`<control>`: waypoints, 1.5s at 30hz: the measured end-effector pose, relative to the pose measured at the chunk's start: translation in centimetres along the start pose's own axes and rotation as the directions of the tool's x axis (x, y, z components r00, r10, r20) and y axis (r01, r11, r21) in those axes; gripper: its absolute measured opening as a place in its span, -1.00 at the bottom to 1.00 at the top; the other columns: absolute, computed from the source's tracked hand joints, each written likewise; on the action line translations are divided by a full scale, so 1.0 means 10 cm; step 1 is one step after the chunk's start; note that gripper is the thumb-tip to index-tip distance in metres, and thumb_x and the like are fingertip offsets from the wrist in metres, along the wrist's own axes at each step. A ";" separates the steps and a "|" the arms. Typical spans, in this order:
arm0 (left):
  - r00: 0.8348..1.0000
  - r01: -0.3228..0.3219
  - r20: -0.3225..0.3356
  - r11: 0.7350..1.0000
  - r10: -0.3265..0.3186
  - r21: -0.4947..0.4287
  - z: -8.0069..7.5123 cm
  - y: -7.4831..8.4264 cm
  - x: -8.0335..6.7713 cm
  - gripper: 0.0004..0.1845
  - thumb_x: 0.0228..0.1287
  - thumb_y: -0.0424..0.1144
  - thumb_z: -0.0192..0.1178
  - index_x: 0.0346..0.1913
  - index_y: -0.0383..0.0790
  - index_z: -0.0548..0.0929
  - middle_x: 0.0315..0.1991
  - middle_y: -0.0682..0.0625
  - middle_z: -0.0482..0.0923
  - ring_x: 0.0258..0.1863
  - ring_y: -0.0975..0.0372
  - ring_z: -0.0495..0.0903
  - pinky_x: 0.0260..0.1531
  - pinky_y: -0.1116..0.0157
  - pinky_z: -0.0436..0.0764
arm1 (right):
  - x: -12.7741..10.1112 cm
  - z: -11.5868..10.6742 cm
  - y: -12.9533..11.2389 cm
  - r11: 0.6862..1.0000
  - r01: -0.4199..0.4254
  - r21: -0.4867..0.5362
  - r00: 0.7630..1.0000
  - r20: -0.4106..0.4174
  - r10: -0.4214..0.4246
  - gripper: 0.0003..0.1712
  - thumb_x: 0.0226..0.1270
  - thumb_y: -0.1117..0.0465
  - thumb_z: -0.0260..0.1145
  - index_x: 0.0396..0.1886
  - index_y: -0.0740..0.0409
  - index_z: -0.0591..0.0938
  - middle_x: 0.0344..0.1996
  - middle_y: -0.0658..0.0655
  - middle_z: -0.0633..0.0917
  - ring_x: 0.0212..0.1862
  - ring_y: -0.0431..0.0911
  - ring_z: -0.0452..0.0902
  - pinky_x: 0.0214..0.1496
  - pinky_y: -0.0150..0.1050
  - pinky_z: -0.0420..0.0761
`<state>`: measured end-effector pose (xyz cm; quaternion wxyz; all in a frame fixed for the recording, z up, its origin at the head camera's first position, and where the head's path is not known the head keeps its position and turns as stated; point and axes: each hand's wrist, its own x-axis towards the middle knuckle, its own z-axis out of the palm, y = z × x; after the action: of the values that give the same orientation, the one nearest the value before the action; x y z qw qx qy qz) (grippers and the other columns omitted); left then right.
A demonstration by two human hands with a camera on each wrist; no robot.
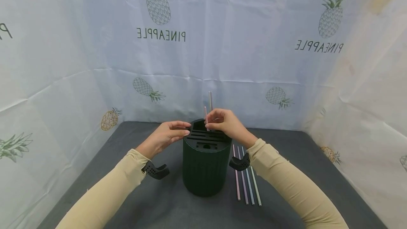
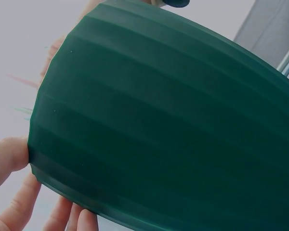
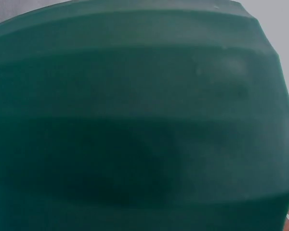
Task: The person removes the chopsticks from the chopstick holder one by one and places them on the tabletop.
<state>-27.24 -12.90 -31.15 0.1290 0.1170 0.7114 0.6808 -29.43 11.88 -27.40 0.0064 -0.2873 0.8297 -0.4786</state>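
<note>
Rt wrist view: holder (image 3: 135, 120) fills the frame, blurred, hand unseen. Lt wrist view: holder cut off at right & bottom edges, fingertips (image 2: 9, 159) only at lower left. Head view: pink straw's (image 1: 206, 116) lower end hidden inside holder.

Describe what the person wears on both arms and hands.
Both arms are covered to the wrist by long, snug beige sleeves, the left sleeve and the right sleeve. A small black mount with holes hangs under each wrist: the left mount and the right mount. The left hand and the right hand are bare, with no gloves.
</note>
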 end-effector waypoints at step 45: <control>0.999 -0.021 0.034 1.000 0.021 0.004 -0.02 -0.02 -0.04 -0.48 0.33 -0.33 0.21 0.32 -0.35 0.40 0.37 -0.21 0.28 0.35 -0.02 0.32 0.39 0.03 0.30 | -0.92 -1.10 1.36 0.940 -0.285 0.187 0.849 -0.407 0.338 -0.37 0.33 0.19 0.33 0.32 0.37 0.41 -0.04 0.17 0.69 -0.22 -0.33 0.67 -0.10 -0.28 0.72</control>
<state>-26.93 -13.19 -31.29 0.1339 0.1363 0.7092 0.6786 -31.31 30.10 -34.70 -0.0832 -0.0344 0.8155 -0.5717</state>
